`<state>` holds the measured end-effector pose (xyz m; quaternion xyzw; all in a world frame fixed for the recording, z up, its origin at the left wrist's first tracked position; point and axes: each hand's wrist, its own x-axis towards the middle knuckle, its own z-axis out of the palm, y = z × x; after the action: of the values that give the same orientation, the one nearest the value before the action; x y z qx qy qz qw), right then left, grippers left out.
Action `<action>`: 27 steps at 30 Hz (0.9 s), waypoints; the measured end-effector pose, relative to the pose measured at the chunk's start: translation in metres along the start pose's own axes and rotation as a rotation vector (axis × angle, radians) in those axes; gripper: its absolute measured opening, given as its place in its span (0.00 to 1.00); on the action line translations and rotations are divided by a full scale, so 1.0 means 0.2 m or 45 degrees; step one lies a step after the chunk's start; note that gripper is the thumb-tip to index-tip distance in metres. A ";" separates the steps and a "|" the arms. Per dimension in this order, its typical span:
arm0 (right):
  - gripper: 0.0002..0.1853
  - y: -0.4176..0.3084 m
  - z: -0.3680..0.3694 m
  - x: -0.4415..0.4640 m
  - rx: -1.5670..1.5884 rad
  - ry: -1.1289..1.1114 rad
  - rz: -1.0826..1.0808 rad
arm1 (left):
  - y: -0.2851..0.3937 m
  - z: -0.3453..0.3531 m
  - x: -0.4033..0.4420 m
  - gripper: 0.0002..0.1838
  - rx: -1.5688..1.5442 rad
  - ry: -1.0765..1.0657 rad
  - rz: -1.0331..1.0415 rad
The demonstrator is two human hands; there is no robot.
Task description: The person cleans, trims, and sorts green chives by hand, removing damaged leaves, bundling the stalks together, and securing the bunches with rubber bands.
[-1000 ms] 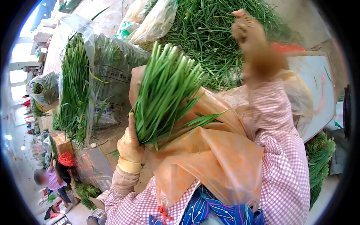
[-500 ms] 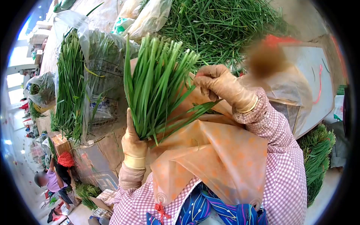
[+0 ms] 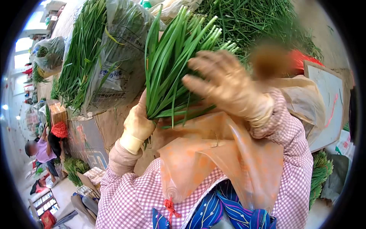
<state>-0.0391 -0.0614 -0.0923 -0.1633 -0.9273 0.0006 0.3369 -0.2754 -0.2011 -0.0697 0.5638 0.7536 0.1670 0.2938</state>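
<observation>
A thick bunch of green garlic chives stands tilted in front of me, its pale cut ends at the top. My left hand, in a tan rubber glove, is closed around the bunch's lower left side. Against the right side of the leaves lies my right hand, gloved the same way, its fingers stretched out and somewhat blurred. Whether it touches the leaves, I cannot tell. Below the bunch, an orange-patterned translucent plastic apron covers my lap and chest.
A large loose heap of chives spreads at the back. Bundled chives stand at the left beside a clear plastic bag. A pale board lies at the right. A person in a purple shirt is far left.
My right hand has gone from pinched fingers to an outstretched palm beside the bunch. The bunch and my left hand sit slightly higher in view, and the camera view has shifted.
</observation>
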 end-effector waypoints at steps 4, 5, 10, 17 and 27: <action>0.13 -0.12 0.15 0.09 0.129 -0.029 -0.261 | 0.03 -0.02 0.01 0.35 0.023 -0.053 -0.091; 0.10 -0.11 0.14 0.12 0.219 -0.102 -0.342 | 0.03 -0.02 0.01 0.35 0.010 -0.077 -0.136; 0.06 -0.04 0.11 0.10 1.295 0.217 0.220 | -0.10 0.01 0.01 0.32 -0.063 -0.012 0.078; 0.12 0.34 -0.30 0.15 2.036 0.834 1.147 | -0.26 0.09 0.06 0.41 0.082 0.074 0.351; 0.19 0.65 -0.33 -0.27 0.011 0.207 0.933 | -0.32 0.15 0.08 0.51 0.103 0.149 0.458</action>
<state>0.0808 0.0374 -0.0892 -0.4822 -0.7777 0.1122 0.3874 -0.3080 -0.2078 -0.1340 0.6901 0.6626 0.2189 0.1920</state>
